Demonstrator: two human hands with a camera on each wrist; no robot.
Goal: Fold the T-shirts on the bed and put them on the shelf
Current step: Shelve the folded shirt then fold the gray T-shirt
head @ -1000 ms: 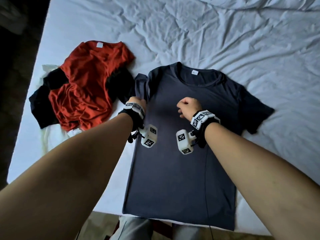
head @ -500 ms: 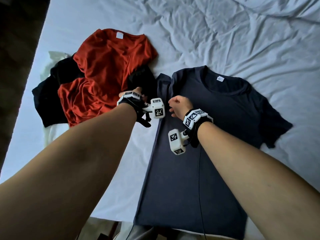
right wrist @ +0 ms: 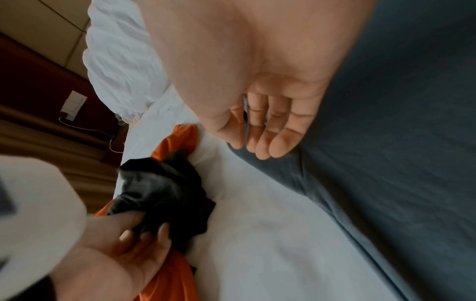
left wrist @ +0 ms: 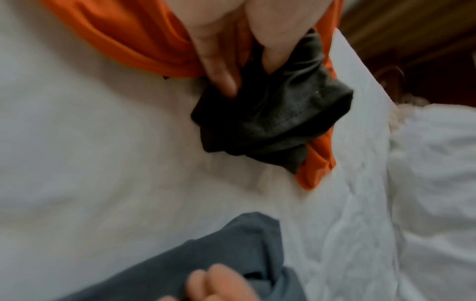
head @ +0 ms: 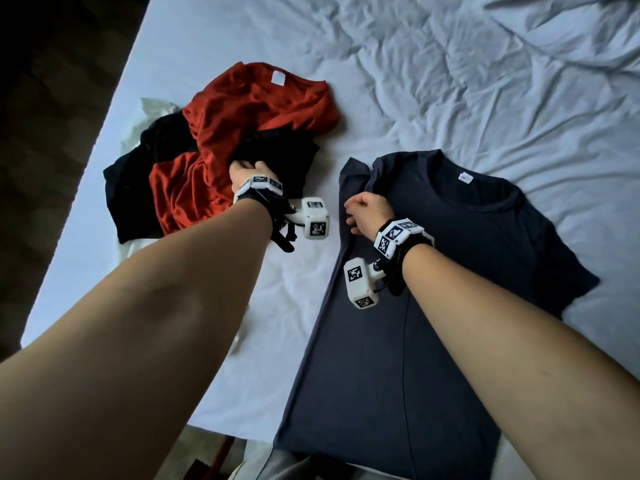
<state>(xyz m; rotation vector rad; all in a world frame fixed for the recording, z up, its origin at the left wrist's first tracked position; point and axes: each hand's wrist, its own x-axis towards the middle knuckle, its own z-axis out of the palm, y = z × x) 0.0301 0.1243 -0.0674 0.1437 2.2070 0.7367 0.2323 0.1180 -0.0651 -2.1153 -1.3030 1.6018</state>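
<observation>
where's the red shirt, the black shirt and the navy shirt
red shirt (head: 263, 109): head view, upper back.
black shirt (left wrist: 280, 114): left wrist view, bunched part at the fingers.
navy shirt (head: 450, 271): head view, chest.

On the bed (head: 433, 64), the left hand (head: 247, 173) grips the black shirt (head: 277, 150) under the red shirt (head: 249, 112) at ten o'clock, while the right hand (head: 369, 211) rests on the navy shirt (head: 433, 341).

Bare forearms (head: 145, 341), black wrist straps (head: 405, 261), white, seemingly plastic, marker cubes (head: 360, 282)
</observation>
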